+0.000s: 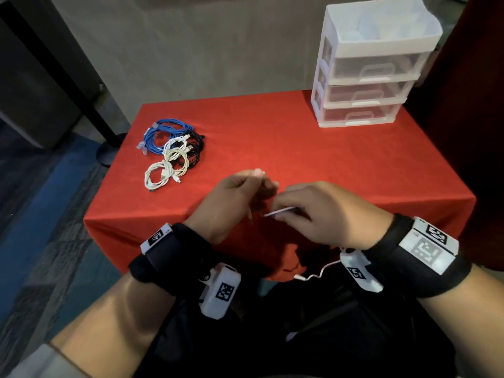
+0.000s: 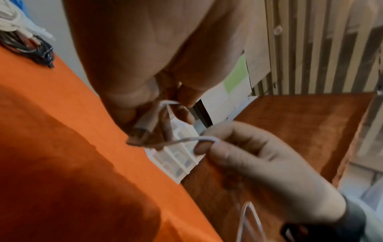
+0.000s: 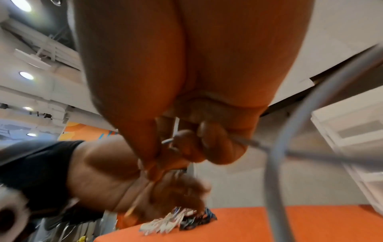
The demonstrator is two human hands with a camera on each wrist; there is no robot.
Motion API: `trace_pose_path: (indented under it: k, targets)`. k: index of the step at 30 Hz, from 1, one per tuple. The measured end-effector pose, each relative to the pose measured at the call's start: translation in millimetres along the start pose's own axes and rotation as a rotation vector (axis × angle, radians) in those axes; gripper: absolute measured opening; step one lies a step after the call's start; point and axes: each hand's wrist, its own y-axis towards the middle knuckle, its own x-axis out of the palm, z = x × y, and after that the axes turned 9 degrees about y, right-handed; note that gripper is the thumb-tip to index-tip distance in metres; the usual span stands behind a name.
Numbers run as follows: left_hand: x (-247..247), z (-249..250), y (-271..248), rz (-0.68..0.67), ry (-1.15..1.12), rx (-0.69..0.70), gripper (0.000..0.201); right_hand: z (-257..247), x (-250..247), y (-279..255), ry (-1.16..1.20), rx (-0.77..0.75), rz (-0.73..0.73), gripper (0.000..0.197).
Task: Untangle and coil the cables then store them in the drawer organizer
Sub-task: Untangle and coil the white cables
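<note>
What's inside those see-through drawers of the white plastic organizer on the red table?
All three clear drawers of the white plastic drawer organizer look closed. No cables show through their fronts; the frosted plastic hides their far ends.

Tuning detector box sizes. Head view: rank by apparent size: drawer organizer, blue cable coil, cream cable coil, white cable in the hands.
1. drawer organizer, clearly largest
2. blue cable coil
3. cream cable coil, close to the blue; ranking unsure
4. white cable, mostly hidden by left hand and right hand
</note>
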Motion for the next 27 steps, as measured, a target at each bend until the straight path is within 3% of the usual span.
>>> trace_pose_path:
  k: [5, 10, 16, 20, 24, 27]
  targets:
    - [8.6, 2.8, -13.5, -0.197, 0.042, -0.052, 0.036, -3.3, -14.0, 4.3, 0.090, 0.088, 0.240, 0.027]
    - [11.7, 2.8, -13.7, -0.238, 0.202, 0.024, 0.046, -3.3, -13.3, 3.9, 0.336, 0.132, 0.113, 0.041]
    - [4.6, 4.5, -9.5, -0.228, 0.155, -0.018, 0.028, 10.0, -5.7, 7.0, 0.571, 0.227, 0.161, 0.020]
    - [-1.8, 1.0, -9.9, -0.224, 0.055, -0.088, 0.026, 18.5, -2.1, 8.9, 0.477, 0.278, 0.259, 0.015]
    - [-11.3, -5.4, -14.5, -0.264, 0.165, -0.076, 0.030, 23.1, -1.7, 7.7, 0.418, 0.279, 0.394, 0.018]
    - [-16.7, -9.9, -21.0, -0.297, 0.118, -0.098, 0.028, 24.5, -1.1, 5.6, 0.407, 0.280, 0.400, 0.018]
